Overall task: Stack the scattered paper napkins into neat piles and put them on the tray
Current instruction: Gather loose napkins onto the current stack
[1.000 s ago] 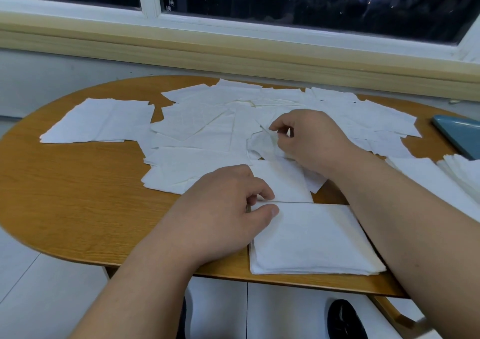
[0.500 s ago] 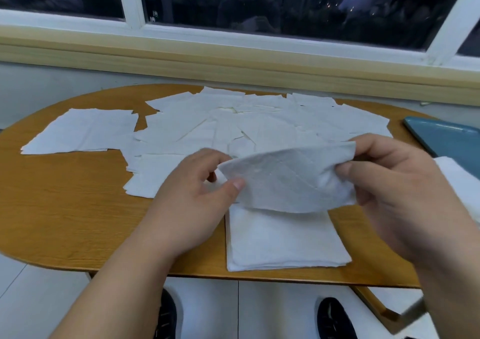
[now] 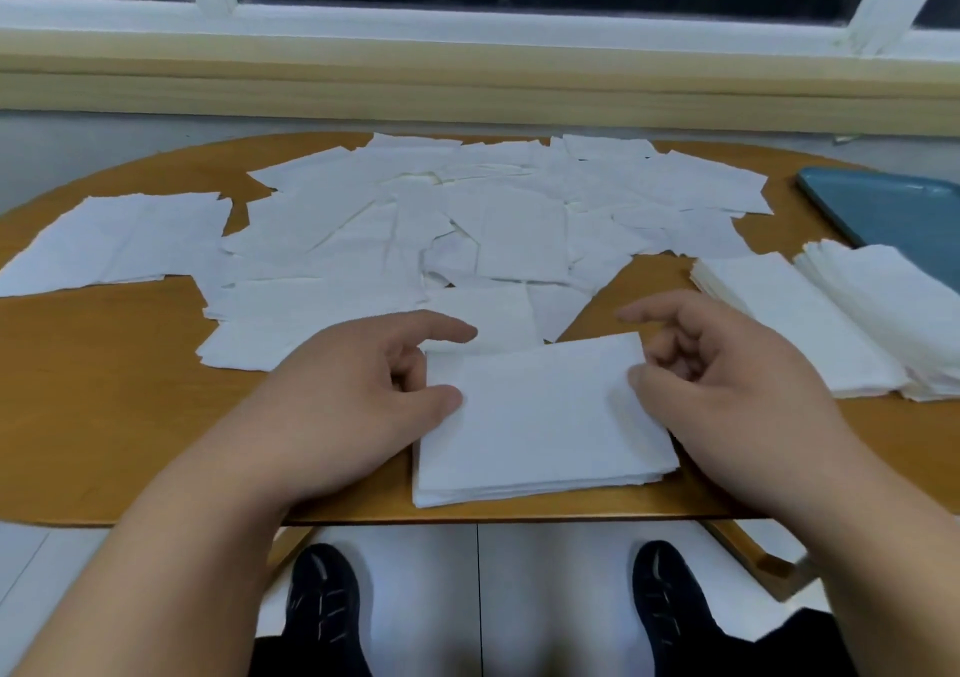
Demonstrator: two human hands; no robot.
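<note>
A neat pile of white paper napkins lies near the front edge of the wooden table. My left hand holds the left edge of the pile's top napkin, thumb on top and fingers curled at the edge. My right hand holds the right edge the same way, index finger lifted. Several scattered napkins cover the middle and back of the table. The blue tray sits at the far right, partly cut off by the frame.
Two more stacked napkin piles lie side by side at the right, in front of the tray. A wooden window ledge runs behind the table. My dark shoes show below the table's front edge.
A second ago my right hand picked a napkin from the scattered heap. Both hands then held it in the air, and now it lies flat on the front pile.
</note>
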